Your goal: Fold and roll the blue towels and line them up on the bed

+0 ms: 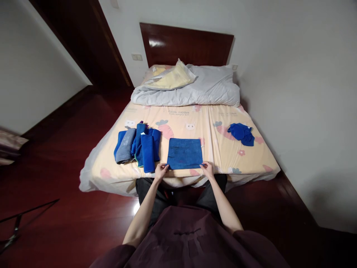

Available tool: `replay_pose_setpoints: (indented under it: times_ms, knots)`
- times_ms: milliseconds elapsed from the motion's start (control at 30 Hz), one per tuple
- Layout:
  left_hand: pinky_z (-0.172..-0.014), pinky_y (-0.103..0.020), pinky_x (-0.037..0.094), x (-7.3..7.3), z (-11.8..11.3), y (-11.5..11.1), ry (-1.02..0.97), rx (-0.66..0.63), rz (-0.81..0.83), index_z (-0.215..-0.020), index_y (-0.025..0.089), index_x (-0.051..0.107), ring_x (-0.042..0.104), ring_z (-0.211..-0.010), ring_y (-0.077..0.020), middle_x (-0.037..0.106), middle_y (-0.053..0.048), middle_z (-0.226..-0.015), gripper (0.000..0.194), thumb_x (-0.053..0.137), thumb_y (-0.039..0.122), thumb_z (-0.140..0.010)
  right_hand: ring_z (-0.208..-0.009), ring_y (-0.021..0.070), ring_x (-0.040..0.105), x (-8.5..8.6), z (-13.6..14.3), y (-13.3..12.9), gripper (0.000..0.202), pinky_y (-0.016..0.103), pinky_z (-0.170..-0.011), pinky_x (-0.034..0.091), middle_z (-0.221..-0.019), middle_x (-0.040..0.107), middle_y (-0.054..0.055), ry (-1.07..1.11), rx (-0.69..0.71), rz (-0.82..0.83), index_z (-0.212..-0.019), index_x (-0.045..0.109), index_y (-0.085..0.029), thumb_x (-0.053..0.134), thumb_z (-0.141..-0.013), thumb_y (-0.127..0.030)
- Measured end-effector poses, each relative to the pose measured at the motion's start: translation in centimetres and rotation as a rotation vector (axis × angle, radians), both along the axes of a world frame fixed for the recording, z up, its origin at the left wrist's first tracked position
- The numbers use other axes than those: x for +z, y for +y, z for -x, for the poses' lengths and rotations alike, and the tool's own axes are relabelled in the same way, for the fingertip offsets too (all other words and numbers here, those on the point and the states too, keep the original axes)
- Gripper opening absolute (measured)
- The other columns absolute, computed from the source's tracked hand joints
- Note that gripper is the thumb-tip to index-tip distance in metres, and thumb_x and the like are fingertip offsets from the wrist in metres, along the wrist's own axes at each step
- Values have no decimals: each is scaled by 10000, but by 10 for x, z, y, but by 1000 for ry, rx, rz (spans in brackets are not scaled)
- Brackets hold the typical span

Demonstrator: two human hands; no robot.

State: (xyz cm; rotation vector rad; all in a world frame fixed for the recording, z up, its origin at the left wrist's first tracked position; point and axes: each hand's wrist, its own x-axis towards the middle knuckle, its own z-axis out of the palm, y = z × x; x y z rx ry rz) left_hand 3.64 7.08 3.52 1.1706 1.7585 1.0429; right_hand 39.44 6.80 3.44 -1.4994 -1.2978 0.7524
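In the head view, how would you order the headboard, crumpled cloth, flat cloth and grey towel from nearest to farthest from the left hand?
1. Flat cloth, pinched by the left hand
2. Grey towel, left of the hand
3. Crumpled cloth, off to the right
4. Headboard, at the far end

Both forearms extended forward, left hand [161,171] and right hand [207,169] pinching

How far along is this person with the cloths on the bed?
Probably well along. The folded or rolled cloths grouped on the left of the bed look done. In hand is one flat blue cloth, its near corners pinched by the left hand and right hand. What seems left is the crumpled blue bundle on the right; how many pieces, I can't tell.
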Motion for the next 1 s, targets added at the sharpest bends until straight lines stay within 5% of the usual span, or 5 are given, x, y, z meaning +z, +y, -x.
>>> replay_pose_setpoints:
  times_ms: [267,533,1000]
  knots:
    - [-826,-330,536,-3,-3,8,148,-76,10,-1060,203,676,728,-911,-241,773,-78,-928,326,600,447,-857,-658,214,651,-8,8,8,413,309,-606,536,-667,650,35,36,-35,138,-890,635,-189,650,-772,-585]
    - [-818,-311,515,1,-3,12,230,-100,28,-994,204,677,741,-881,-248,776,-82,-881,275,580,433,-876,-631,216,676,-10,5,5,379,288,-574,511,-670,700,51,-71,-72,185,-799,591,-215,612,-780,-593]
    - [-777,-317,498,-4,-7,0,349,-96,-20,-922,216,672,730,-794,-258,748,-75,-782,268,564,461,-909,-671,220,714,-10,3,-5,181,291,-637,541,-677,743,55,-278,-132,198,-728,696,-222,671,-787,-391]
